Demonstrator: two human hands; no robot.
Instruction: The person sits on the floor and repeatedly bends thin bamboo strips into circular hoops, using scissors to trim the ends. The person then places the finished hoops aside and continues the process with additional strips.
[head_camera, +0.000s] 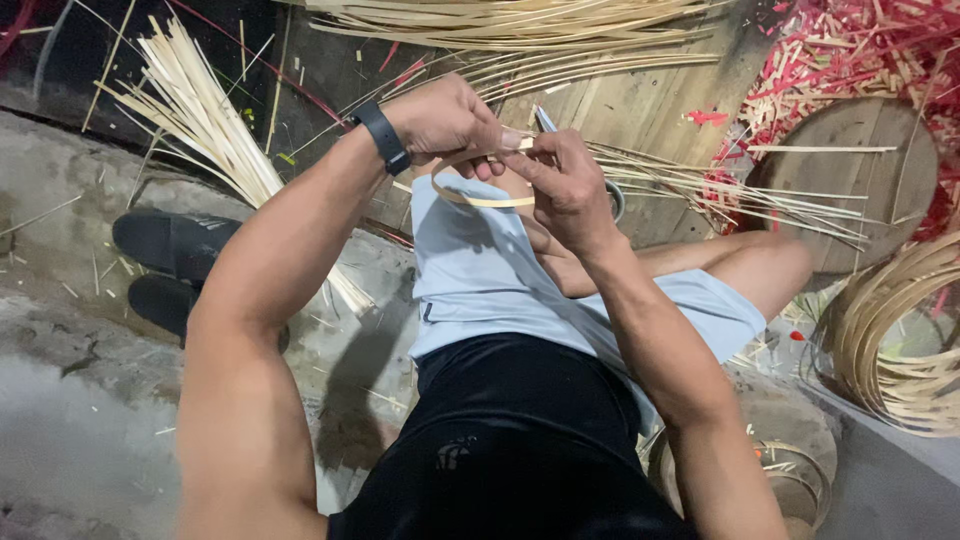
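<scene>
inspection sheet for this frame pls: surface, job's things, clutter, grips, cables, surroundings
Surface: rough grey concrete floor on the left, worn wooden boards ahead.
Job's things: thin bamboo strip bent into a hoop, held above the lap; loose pale strips fan out past it.
Clutter: bundle of pale splints, red and pale offcuts, round wooden block, coiled hoops, stray slivers on the floor.
Grips: left hand, with a black wristband, and right hand both pinch the hoop where its ends meet.
Cables: nothing seen.
Surroundings: person seated low in pale shorts; black shoes on the left; no one else in view.
</scene>
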